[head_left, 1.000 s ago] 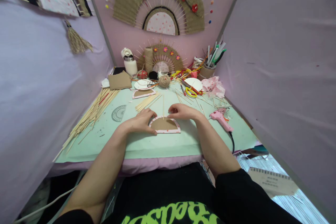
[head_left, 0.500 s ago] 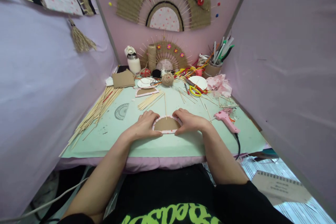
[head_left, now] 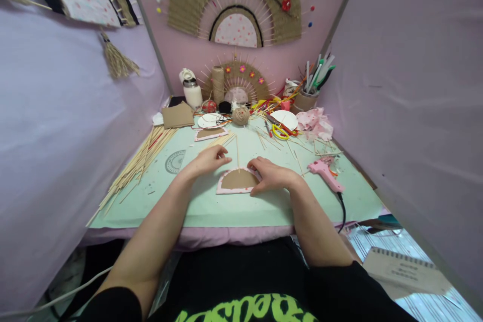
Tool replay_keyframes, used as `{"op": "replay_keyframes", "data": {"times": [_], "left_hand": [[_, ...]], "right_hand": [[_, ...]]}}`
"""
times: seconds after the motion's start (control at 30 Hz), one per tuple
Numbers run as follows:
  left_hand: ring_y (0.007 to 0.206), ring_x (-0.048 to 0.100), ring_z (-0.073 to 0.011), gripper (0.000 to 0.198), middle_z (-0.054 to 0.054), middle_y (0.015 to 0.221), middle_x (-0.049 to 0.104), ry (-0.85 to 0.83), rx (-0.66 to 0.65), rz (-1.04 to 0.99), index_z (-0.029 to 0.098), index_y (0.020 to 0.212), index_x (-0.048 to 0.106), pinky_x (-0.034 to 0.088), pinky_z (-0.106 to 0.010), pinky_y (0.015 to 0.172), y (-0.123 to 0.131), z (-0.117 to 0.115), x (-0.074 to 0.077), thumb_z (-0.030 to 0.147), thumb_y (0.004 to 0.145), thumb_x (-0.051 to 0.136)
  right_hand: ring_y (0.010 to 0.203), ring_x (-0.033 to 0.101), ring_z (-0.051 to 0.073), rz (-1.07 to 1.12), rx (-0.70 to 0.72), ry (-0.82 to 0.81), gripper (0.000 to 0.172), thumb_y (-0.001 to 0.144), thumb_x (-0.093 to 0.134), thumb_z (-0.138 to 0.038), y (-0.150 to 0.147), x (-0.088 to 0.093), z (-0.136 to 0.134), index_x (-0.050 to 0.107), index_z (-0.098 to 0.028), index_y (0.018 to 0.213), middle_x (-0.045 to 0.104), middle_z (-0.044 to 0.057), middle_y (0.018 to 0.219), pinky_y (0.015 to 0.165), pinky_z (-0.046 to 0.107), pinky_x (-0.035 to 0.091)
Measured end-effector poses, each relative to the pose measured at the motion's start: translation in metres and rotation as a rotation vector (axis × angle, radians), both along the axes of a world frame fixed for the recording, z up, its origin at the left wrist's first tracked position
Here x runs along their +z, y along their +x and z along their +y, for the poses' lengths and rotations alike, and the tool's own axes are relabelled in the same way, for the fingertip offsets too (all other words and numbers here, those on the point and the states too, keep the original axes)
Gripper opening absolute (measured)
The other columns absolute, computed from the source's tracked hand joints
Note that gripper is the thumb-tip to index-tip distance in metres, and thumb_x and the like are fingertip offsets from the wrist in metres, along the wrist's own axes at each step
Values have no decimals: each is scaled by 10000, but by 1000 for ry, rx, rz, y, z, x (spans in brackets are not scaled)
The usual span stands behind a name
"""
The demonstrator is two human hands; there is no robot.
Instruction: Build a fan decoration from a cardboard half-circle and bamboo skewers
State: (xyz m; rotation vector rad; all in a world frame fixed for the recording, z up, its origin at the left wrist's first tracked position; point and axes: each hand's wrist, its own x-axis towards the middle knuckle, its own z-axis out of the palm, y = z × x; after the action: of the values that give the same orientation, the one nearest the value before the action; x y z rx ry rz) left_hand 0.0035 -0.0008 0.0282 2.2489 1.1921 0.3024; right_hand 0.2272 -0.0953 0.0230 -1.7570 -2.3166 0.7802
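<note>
A brown cardboard half-disc edged with pink spotted fabric lies flat on the mint green mat, with one thin wooden stick running away from its top. My right hand rests on its right edge, fingers pressed down on it. My left hand hovers just beyond the piece's upper left, fingers stretched toward a small bundle of sticks, holding nothing.
A long heap of sticks lies at the left, a pink glue gun at the right. Twine ball, yellow scissors, a cup of pens and a white bottle crowd the back. Fabric walls close both sides.
My left hand has lifted off the half-disc's left edge and moved away toward the stick bundle. My right hand stays on the right edge.
</note>
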Motion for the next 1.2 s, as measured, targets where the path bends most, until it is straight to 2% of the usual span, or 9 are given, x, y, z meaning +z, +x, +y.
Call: {"op": "replay_keyframes", "data": {"times": [0.13, 0.2, 0.3, 0.37, 0.47, 0.63, 0.77, 1.2], "left_hand": [[705, 613, -166, 250, -40, 798, 693, -40, 125, -19, 140, 904, 680, 426, -254, 613, 28, 26, -4, 291, 791, 516], [678, 612, -166, 193, -47, 749, 697, -1, 164, 1, 140, 813, 695, 419, -254, 613, 40, 32, -9, 233, 782, 528], [756, 630, -192, 161, -79, 814, 719, 69, 216, -6, 144, 774, 696, 436, -273, 683, 52, 32, -18, 206, 783, 548], [822, 636, -206, 161, -90, 877, 727, 136, 244, -10, 152, 795, 699, 445, -282, 735, 56, 29, -24, 216, 797, 552], [860, 633, -216, 197, -90, 907, 723, 211, 245, -23, 161, 866, 705, 456, -297, 776, 56, 25, -30, 260, 832, 538], [828, 608, -200, 276, -52, 851, 688, 291, 99, -118, 175, 1072, 686, 455, -310, 806, 51, 27, -37, 257, 843, 557], [854, 590, -201, 236, -48, 851, 664, 330, 37, -153, 189, 1018, 710, 446, -318, 821, 49, 29, -42, 252, 836, 574], [822, 580, -198, 194, -42, 818, 657, 282, 31, -115, 192, 944, 726, 443, -314, 794, 50, 29, -47, 239, 816, 588]], "right_hand": [[972, 571, 232, 116, 0, 21, 682, 628, 822, -444, 6, -1, -1, 554, -175, 1194, 560, 84, 1076, 852, 339, 464], [912, 580, 201, 181, -29, 91, 540, 721, 757, -399, 6, -3, -4, 573, -176, 1177, 562, 73, 1050, 825, 322, 459], [829, 576, 157, 264, -131, 292, 227, 877, 549, -245, -3, -12, -13, 624, -187, 1083, 577, 53, 988, 803, 296, 436], [828, 570, 155, 303, -178, 402, 232, 876, 472, -143, -14, -21, -20, 645, -192, 1022, 590, 43, 933, 788, 283, 424], [849, 568, 162, 342, -188, 467, 257, 868, 444, -105, -28, -33, -26, 657, -192, 983, 598, 42, 896, 774, 271, 418], [867, 558, 174, 284, -199, 492, 270, 905, 427, -138, -36, -42, -23, 662, -184, 1028, 585, 54, 909, 779, 273, 414], [865, 550, 179, 214, -183, 486, 283, 896, 429, -137, -36, -42, -20, 666, -194, 1038, 563, 49, 896, 775, 274, 409], [873, 552, 178, 142, -189, 464, 300, 916, 422, -161, -39, -41, -20, 691, -200, 1046, 570, 54, 898, 793, 269, 414]]}}
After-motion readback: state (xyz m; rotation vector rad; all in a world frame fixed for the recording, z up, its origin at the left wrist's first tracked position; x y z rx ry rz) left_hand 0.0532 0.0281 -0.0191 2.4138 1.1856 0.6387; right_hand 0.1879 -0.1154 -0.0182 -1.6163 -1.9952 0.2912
